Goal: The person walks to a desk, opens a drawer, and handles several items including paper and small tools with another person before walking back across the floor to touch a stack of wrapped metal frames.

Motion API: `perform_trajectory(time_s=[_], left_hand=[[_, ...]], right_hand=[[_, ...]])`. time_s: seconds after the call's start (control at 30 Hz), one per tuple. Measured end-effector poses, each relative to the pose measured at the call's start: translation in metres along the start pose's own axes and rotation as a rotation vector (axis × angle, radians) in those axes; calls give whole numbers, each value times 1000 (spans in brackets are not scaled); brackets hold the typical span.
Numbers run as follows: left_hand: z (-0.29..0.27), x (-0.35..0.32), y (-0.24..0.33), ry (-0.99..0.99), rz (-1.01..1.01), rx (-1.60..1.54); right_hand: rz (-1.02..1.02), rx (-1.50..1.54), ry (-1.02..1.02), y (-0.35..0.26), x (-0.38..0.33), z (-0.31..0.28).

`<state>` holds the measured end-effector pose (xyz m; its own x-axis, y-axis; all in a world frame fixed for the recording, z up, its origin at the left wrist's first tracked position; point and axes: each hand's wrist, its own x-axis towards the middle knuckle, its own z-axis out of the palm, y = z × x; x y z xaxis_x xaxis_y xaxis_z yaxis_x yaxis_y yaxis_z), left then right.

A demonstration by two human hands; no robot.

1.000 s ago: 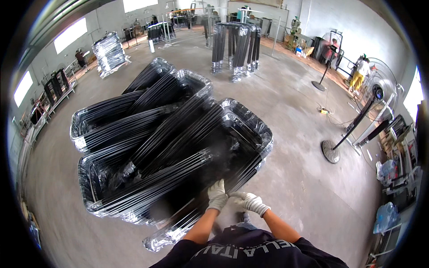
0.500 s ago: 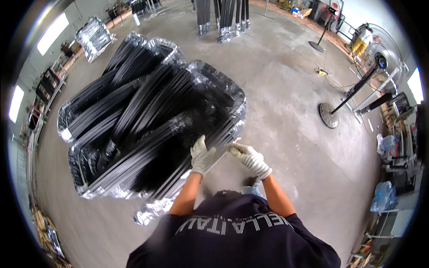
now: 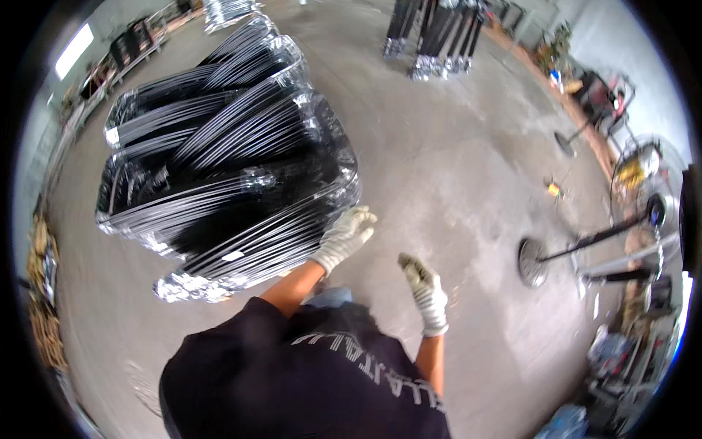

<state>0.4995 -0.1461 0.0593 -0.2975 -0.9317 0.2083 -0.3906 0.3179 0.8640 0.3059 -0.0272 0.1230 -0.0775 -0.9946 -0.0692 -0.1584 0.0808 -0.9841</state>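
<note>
A big stack of black metal frames wrapped in clear shiny film [image 3: 234,168] lies on the concrete floor, filling the upper left. My left hand [image 3: 347,234], in a pale work glove, rests flat against the stack's near right corner with its fingers stretched out. My right hand [image 3: 425,289], also gloved, hangs free over bare floor to the right of the stack, fingers loosely bent and holding nothing. My black shirt [image 3: 307,380] fills the lower middle and hides the floor beneath me.
A standing fan with a round base [image 3: 537,262] lies or leans at the right. More wrapped frame bundles [image 3: 431,36] stand upright at the back. Shelving and clutter line the left wall [image 3: 44,293] and the right edge [image 3: 621,351].
Both hands were together at the stack's near corner. My right hand has since pulled away to the right, while the left stays on the wrapped edge. The view has tilted further down.
</note>
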Motion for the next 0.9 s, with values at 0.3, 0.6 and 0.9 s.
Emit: perform_trajectory(time_s=[0.3, 0.6, 0.9], left_hand=[[-16, 81, 22, 379, 122, 316], [-6, 170, -28, 561, -377, 456], [-12, 195, -16, 592, -418, 459]], right_hand=[[194, -3, -204, 31, 53, -37], [201, -181, -265, 8, 179, -100], [27, -232, -430, -19, 337, -101]])
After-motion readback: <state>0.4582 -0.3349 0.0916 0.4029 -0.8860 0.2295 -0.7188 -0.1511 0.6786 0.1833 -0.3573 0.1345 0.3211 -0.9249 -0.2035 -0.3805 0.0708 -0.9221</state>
